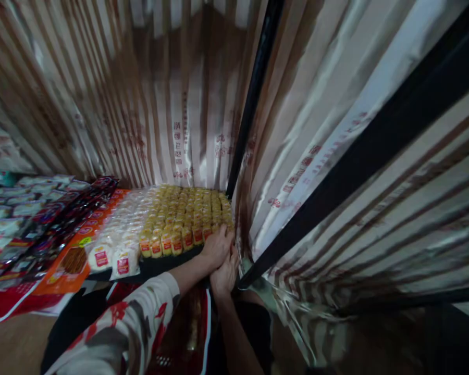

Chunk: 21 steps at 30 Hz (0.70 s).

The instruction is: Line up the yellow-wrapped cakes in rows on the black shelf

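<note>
My left hand (218, 248) reaches to the front right corner of a block of small yellow wrapped snacks (185, 216), standing in tight rows with red labels on the front ones. Just beneath and right of it, my right hand (224, 272) comes up from below, touching the left. The fingers of both hands are curled at the end of the front row, against the curtain side. What lies between them is hidden and dim. To the left of the yellow packs are rows of clear packets with white contents (123, 260) and pink labels.
Further left lie an orange bag (72, 260), dark shiny packets (62, 224) and several white packets (27, 195). Pleated printed curtains (187, 104) hang behind and at right. A black pole (254, 99) and a thick dark bar (359, 151) stand close by my hands.
</note>
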Available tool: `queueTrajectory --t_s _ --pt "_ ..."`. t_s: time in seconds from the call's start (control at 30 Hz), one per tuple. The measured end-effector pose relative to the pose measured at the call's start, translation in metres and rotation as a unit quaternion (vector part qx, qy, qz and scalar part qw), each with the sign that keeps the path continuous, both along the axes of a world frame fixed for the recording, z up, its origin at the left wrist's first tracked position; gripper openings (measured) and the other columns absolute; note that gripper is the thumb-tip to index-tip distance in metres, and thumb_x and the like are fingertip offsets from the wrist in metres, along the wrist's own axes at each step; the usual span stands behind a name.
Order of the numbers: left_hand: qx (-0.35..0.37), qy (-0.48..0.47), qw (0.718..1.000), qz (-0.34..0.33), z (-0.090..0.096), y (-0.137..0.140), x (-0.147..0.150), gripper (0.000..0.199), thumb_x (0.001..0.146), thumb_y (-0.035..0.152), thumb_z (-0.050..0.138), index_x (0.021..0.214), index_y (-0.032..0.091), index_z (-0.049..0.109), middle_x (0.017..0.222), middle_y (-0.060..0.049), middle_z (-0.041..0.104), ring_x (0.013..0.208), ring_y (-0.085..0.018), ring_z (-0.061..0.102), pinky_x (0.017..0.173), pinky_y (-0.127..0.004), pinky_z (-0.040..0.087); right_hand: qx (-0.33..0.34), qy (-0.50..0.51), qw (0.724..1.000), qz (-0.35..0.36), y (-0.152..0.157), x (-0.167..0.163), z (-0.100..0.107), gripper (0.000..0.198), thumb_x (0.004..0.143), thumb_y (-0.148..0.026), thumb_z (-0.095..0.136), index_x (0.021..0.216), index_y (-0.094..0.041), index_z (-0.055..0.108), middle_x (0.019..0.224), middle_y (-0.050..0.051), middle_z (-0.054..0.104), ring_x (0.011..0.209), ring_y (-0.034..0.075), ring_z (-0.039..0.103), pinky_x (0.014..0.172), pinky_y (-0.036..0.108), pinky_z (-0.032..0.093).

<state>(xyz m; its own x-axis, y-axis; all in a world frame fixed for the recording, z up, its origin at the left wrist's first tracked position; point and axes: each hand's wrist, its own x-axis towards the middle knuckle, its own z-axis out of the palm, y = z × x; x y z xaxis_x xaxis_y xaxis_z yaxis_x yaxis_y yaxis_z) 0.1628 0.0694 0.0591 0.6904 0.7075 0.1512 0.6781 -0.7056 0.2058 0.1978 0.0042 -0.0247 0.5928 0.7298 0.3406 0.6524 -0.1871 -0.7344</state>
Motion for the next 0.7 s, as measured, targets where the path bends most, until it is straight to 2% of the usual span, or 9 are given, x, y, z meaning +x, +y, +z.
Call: queueTrajectory --t_s 0.17,0.27,0.37,0.43,0.5,0.6,0.7 --pt "-0.024 -0.066 0.997 -0.023 -0.008 -0.023 -0.025 0.032 0.09 0.021 0.042 0.121 0.018 0.047 0.128 -0.01 0.044 0.104 -0.019 0.056 0.084 -0.029 0.051 0.018 -0.002 1.0 -0.001 0.003 0.004 -0.009 0.045 0.084 -0.024 0.038 0.125 -0.014 0.052 0.134 0.016 0.044 0.127 0.028 0.037 0.105 0.048 0.03" --pt "-0.062 -0.111 0.991 -0.033 -0.02 -0.045 -0.044 0.032 0.085 0.016 0.045 0.116 0.02 0.052 0.125 -0.007 0.048 0.106 -0.018 0.055 0.09 -0.029 0.05 0.02 0.003 1.0 0.003 0.004 0.008 -0.014 0.047 0.083 -0.02 0.031 0.124 -0.011 0.052 0.133 0.017 0.045 0.128 0.026 0.037 0.105 0.046 0.032" --pt "-0.07 -0.171 0.983 -0.016 -0.033 -0.064 -0.064 0.034 0.081 0.01 0.044 0.111 0.021 0.057 0.123 -0.007 0.051 0.108 -0.017 0.055 0.091 -0.027 0.049 0.058 0.014 0.998 0.024 -0.002 0.008 -0.009 0.049 0.082 -0.019 0.031 0.127 -0.012 0.05 0.135 0.016 0.043 0.129 0.026 0.037 0.103 0.046 0.036" --pt "-0.066 -0.207 0.976 0.005 -0.041 -0.075 -0.081 0.034 0.08 0.007 0.041 0.106 0.02 0.059 0.119 -0.007 0.053 0.107 -0.016 0.055 0.089 -0.027 0.049 0.097 0.035 0.994 0.041 -0.011 0.004 -0.003 0.047 0.084 -0.02 0.031 0.127 -0.012 0.049 0.133 0.017 0.045 0.126 0.024 0.041 0.098 0.044 0.042" --pt "-0.078 -0.224 0.971 0.023 -0.049 -0.084 -0.101 0.032 0.082 0.007 0.038 0.1 0.019 0.061 0.11 -0.008 0.057 0.102 -0.016 0.057 0.087 -0.026 0.049 0.119 0.06 0.989 0.066 -0.026 -0.006 0.002 0.045 0.087 -0.021 0.029 0.126 -0.012 0.049 0.125 0.018 0.051 0.114 0.022 0.053 0.09 0.04 0.048" --pt "-0.131 -0.203 0.969 0.049 -0.066 -0.099 -0.134 0.029 0.085 0.008 0.036 0.091 0.017 0.062 0.097 -0.007 0.06 0.092 -0.015 0.058 0.084 -0.026 0.05 0.088 0.081 0.986 0.12 -0.053 -0.028 -0.006 0.04 0.09 -0.025 0.03 0.119 -0.013 0.054 0.106 0.014 0.063 0.094 0.019 0.063 0.084 0.037 0.051" --pt "-0.226 -0.119 0.962 0.093 -0.089 -0.115 -0.163 0.028 0.082 0.005 0.039 0.091 0.016 0.063 0.1 -0.007 0.062 0.096 -0.016 0.059 0.089 -0.027 0.047 0.006 0.109 0.973 0.201 -0.077 -0.056 -0.034 0.035 0.088 -0.027 0.034 0.107 -0.016 0.061 0.097 0.011 0.069 0.09 0.019 0.065 0.084 0.035 0.051"
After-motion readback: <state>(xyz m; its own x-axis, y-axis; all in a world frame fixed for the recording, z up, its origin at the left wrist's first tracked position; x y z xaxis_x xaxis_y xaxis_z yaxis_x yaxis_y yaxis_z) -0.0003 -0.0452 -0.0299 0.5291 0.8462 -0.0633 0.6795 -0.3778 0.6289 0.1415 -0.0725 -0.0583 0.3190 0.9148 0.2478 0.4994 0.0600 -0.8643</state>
